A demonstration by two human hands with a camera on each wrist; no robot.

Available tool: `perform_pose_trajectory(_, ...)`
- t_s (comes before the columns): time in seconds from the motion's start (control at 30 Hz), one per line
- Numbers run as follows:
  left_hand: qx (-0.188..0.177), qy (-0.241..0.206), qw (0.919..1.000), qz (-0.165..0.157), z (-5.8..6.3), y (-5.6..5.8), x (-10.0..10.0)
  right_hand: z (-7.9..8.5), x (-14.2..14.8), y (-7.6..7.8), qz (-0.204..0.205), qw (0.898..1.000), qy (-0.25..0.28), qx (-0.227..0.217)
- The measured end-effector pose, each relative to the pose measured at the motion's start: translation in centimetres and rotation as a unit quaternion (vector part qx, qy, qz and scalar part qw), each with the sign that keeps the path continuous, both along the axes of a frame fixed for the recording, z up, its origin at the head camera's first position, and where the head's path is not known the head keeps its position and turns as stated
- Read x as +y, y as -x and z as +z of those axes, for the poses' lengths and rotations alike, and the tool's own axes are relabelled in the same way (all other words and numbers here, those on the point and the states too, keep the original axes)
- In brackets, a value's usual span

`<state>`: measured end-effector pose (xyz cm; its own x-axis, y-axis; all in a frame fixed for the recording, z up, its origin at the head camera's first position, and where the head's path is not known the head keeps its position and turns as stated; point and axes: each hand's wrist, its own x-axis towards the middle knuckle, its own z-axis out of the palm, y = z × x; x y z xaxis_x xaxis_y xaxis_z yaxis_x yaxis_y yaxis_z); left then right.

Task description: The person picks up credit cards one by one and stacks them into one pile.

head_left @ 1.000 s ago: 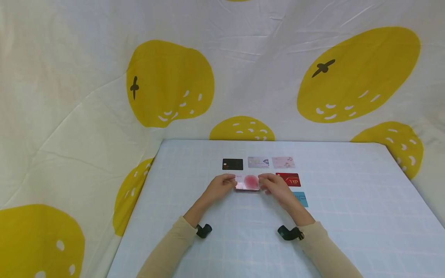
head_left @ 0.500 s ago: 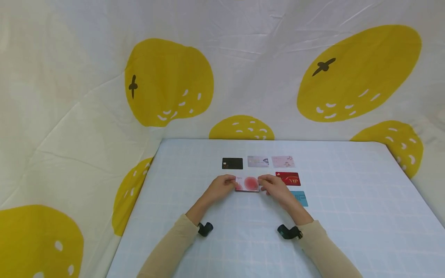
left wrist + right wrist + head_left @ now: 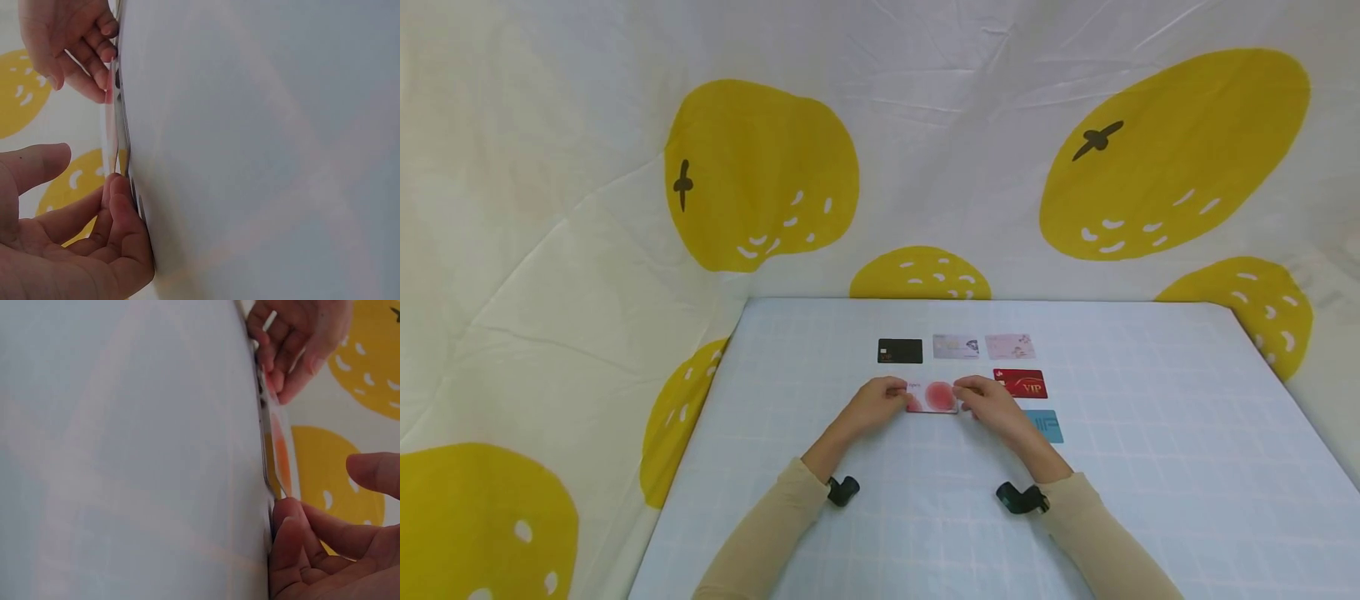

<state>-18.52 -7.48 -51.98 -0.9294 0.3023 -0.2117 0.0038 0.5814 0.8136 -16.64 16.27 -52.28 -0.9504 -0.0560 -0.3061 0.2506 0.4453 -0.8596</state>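
In the head view, a white-and-pink card (image 3: 933,397) with a large red circle lies between both hands. My left hand (image 3: 874,406) holds its left end at the fingertips. At its right end are the fingertips of my right hand (image 3: 994,406), holding that end. Both wrist views show the card edge-on, close to the tablecloth, with a narrow gap and a dark edge under it; what lies beneath is hard to make out. Right of the right hand are a red VIP card (image 3: 1022,383) and a blue card (image 3: 1048,426), the blue one partly covered by the wrist.
Behind the hands a black card (image 3: 900,351), a silvery card (image 3: 956,347) and a pale pink card (image 3: 1011,347) lie in a row. A pale blue checked cloth covers the table (image 3: 1157,467). A white curtain (image 3: 940,167) with yellow fruit prints hangs behind.
The card between the hands has lost its bright glare and lies flatter; the dark strip along its near edge has thinned. The hands stay at its ends, and the other cards have not moved.
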Motion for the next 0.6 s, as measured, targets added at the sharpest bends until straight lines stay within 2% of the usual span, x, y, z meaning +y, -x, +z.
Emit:
perform_pose_trajectory(0.23,-0.011,0.017,0.9998,0.004,-0.01,0.18,0.15,0.0,-0.01,-0.13,0.005,1.0,-0.007,0.006)
perform_pose_trajectory(0.6,-0.008,0.025,0.9997,-0.001,-0.4,0.53,0.02,0.29,-0.3,-0.24,0.004,1.0,-0.019,0.007)
